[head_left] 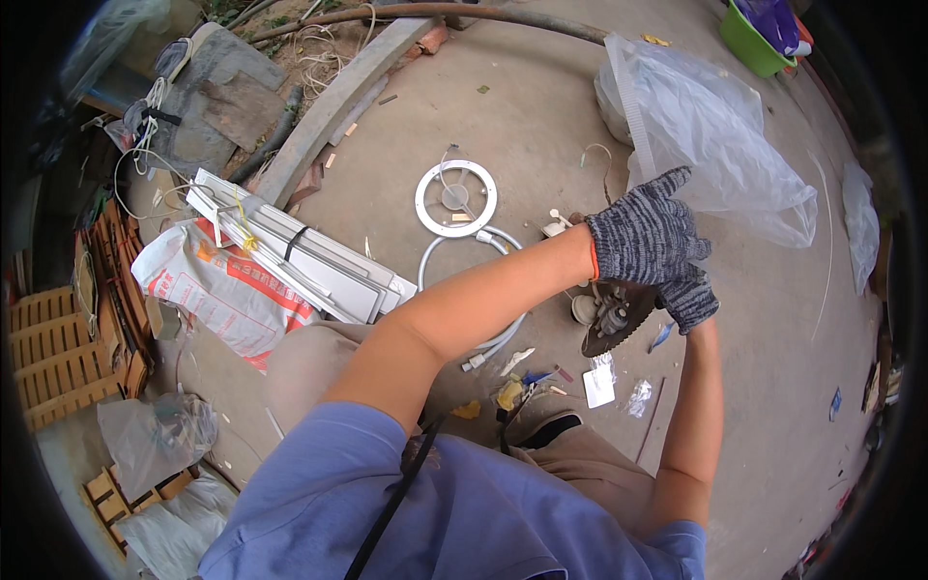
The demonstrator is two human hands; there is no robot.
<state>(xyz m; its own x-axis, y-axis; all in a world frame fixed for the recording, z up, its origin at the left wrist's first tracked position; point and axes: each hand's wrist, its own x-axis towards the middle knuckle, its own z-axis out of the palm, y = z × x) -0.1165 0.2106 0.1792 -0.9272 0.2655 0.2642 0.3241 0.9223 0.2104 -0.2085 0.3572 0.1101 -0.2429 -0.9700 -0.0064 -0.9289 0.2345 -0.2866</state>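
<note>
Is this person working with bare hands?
No, the left hand and the right hand both wear dark, speckled knit gloves.

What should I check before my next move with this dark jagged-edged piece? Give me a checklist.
1. Left hand and right hand gloved: ok.
2. Firm grip on the dark jagged-edged piece: cannot tell; the hands hide part of it.
3. White ring apart from both hands: ok.
4. Plastic bag not touching the left hand: cannot tell.
5. Scraps away from the shoe: not ok; a yellow scrap lies nearby.
</note>
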